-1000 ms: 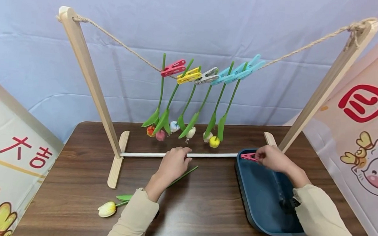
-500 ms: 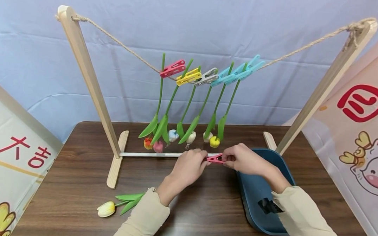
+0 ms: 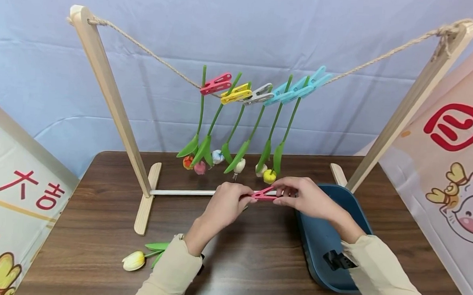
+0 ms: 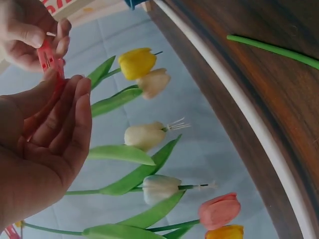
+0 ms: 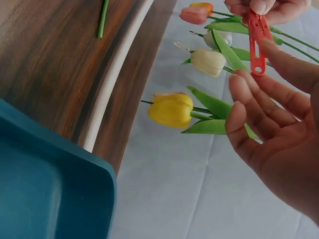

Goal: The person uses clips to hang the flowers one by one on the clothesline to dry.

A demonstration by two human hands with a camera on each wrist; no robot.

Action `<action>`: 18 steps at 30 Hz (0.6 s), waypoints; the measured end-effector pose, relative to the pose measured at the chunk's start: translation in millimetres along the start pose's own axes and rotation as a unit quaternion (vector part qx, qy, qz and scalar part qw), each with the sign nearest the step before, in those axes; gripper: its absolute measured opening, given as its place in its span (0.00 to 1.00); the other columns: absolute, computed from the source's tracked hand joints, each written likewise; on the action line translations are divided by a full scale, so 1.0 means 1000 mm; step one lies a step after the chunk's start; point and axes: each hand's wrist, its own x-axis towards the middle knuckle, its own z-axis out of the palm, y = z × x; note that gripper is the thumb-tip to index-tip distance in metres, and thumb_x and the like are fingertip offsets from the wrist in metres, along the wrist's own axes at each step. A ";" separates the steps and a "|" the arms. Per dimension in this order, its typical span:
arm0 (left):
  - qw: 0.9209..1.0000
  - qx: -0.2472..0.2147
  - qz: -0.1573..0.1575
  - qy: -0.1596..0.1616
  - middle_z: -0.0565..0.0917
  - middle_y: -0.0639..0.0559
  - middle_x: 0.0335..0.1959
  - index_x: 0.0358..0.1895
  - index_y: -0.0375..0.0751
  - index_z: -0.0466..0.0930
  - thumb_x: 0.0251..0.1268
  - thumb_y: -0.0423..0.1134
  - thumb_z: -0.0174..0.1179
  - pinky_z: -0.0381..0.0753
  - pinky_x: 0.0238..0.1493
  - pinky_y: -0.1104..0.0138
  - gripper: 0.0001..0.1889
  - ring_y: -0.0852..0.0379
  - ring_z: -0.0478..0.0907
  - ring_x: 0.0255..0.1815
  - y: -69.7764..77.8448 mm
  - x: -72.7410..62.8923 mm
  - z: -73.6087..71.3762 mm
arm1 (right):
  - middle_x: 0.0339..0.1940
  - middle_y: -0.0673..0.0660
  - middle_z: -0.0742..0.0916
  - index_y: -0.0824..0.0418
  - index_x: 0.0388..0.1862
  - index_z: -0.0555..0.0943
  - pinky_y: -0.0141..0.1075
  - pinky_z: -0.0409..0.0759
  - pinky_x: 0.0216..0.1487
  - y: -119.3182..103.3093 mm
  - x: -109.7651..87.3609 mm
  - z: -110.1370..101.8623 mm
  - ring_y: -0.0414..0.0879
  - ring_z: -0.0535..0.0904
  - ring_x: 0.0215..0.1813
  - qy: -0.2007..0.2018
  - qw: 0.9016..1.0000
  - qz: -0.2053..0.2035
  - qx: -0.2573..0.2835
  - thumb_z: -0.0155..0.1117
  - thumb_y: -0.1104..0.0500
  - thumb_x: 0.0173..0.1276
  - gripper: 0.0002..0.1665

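Note:
In the head view, a pink clothespin (image 3: 264, 194) is between my two hands, above the white crossbar. My left hand (image 3: 227, 205) pinches its left end between thumb and fingers. My right hand (image 3: 307, 198) has thumb and forefinger on the spread handles at the other end. The right wrist view shows the red-looking clothespin (image 5: 257, 47) with my right thumb against its side. A pale yellow tulip (image 3: 133, 261) lies on the table, its stem partly hidden by my left arm. Several tulips hang heads down behind my hands, including a yellow one (image 5: 170, 109).
A wooden frame (image 3: 107, 102) carries a sagging rope (image 3: 153, 55) with several coloured clothespins gripping stems. The white crossbar (image 3: 183, 192) joins its feet. A blue tray (image 3: 315, 256) stands at the right under my right forearm. The wooden table (image 3: 255, 267) extends in front.
My right hand has brought the pink clothespin left from the tray to my left hand, which has shifted slightly right. In the last half second, the right fingers have spread around the handles.

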 end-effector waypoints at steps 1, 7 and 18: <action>1.000 0.001 -0.007 -0.006 0.84 0.54 0.28 0.33 0.41 0.85 0.56 0.38 0.63 0.74 0.30 0.68 0.06 0.61 0.77 0.25 0.000 -0.001 0.000 | 0.29 0.47 0.80 0.65 0.44 0.79 0.33 0.73 0.30 0.001 0.000 0.000 0.39 0.74 0.30 0.005 1.000 0.002 0.005 0.66 0.61 0.57 0.16; 0.993 0.075 -0.069 -0.058 0.81 0.53 0.20 0.21 0.43 0.81 0.50 0.34 0.66 0.76 0.27 0.63 0.05 0.53 0.79 0.25 -0.016 -0.016 0.010 | 0.30 0.49 0.80 0.63 0.43 0.80 0.34 0.73 0.31 0.009 -0.009 -0.009 0.41 0.74 0.31 0.027 0.999 0.037 0.024 0.67 0.61 0.57 0.15; 0.950 0.168 -0.229 -0.130 0.78 0.41 0.22 0.17 0.39 0.71 0.47 0.24 0.58 0.74 0.20 0.53 0.10 0.41 0.77 0.24 -0.065 -0.070 0.030 | 0.28 0.51 0.80 0.66 0.40 0.80 0.33 0.72 0.27 0.029 -0.033 -0.032 0.42 0.73 0.28 0.046 0.996 0.066 0.026 0.69 0.62 0.54 0.14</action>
